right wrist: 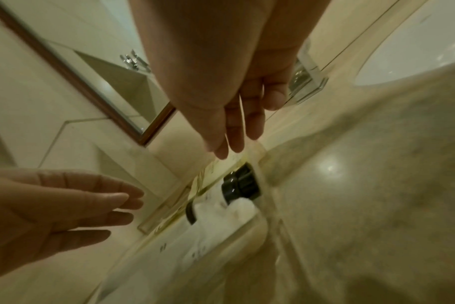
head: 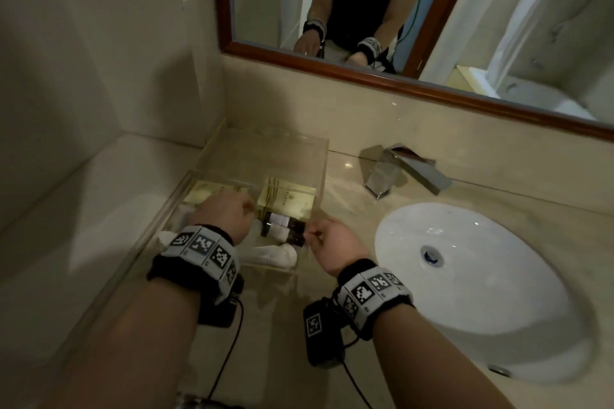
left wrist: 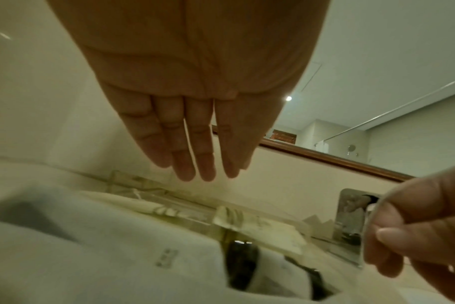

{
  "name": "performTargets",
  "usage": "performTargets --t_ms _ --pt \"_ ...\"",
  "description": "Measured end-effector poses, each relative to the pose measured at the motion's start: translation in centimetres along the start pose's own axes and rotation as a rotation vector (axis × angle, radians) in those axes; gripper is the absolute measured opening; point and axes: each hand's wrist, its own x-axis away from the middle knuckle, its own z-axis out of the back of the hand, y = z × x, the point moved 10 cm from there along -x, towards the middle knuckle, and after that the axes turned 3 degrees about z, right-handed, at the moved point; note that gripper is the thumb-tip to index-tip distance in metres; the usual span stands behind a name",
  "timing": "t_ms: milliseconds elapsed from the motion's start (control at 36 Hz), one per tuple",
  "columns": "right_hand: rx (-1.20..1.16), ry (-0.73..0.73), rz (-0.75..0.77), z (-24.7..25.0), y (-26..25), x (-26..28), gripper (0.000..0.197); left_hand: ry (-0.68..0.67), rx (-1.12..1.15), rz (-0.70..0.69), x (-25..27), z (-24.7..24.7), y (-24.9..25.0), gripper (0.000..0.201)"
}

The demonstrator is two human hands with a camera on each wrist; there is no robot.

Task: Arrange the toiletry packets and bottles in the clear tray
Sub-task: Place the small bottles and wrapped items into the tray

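Note:
The clear tray sits on the counter left of the sink. Inside lie two yellow packets, two small dark bottles with white labels, and white packets at the front. My left hand hovers over the tray's middle, fingers straight and together, holding nothing. My right hand is at the tray's right front wall, fingers relaxed above a bottle's black cap, with nothing in them. The white packet fills the left wrist view's foreground beside a bottle.
A white sink basin lies to the right, with a chrome faucet behind it. A wood-framed mirror hangs above the backsplash. A tiled wall closes the left side. Bare counter runs in front of the tray.

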Motion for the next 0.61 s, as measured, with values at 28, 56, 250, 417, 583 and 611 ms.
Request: performTargets --t_ms 28,56,250,417,583,611 --pt "-0.008 0.012 -0.006 0.5 0.6 0.3 0.025 -0.003 0.021 -0.011 0.2 -0.2 0.9 0.029" --pt "-0.018 0.025 -0.012 1.0 1.3 0.5 0.026 -0.006 0.041 -0.026 0.5 -0.4 1.8 0.031" --pt "-0.068 0.120 -0.086 5.1 7.9 3.8 0.027 -0.091 0.059 -0.194 2.7 -3.1 10.9 0.037" --pt "-0.131 0.183 -0.182 8.8 15.2 7.9 0.021 -0.119 0.037 -0.326 5.0 -5.7 20.2 0.039" --pt "-0.146 0.233 -0.290 13.4 24.1 13.6 0.022 -0.147 0.061 -0.470 8.6 -8.9 31.2 0.037" --pt "-0.151 0.248 -0.326 14.5 26.5 15.2 0.023 -0.142 0.045 -0.503 9.5 -9.8 33.9 0.036"
